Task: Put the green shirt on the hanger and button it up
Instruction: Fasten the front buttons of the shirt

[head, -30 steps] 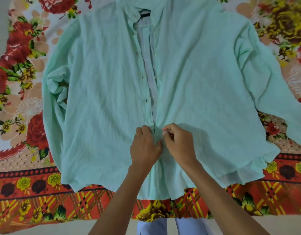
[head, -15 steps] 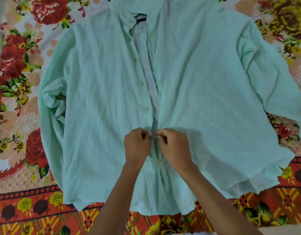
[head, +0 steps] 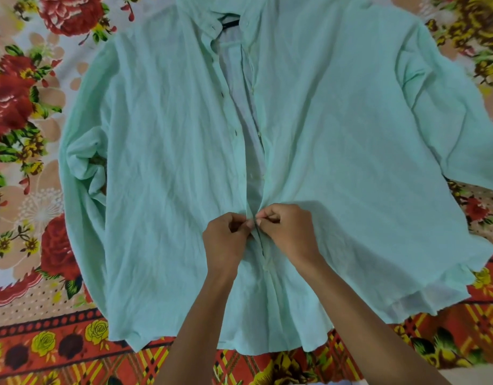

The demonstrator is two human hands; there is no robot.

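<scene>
Left hand [head: 226,240] and right hand [head: 289,234] each pinch a placket edge of the green shirt [head: 337,140] at lower centre — grip closed on fabric. Shirt lies flat on the floral bedsheet [head: 23,190]; above, the front gapes open — hanger [head: 231,23] visible at the collar.

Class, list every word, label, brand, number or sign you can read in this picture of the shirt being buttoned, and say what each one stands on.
None: no readable text shows anywhere in the head view.
The green shirt shows no label or print.
The floral bedsheet carries only flowers and checks, no lettering.
The black hanger at the collar shows no marking.
</scene>
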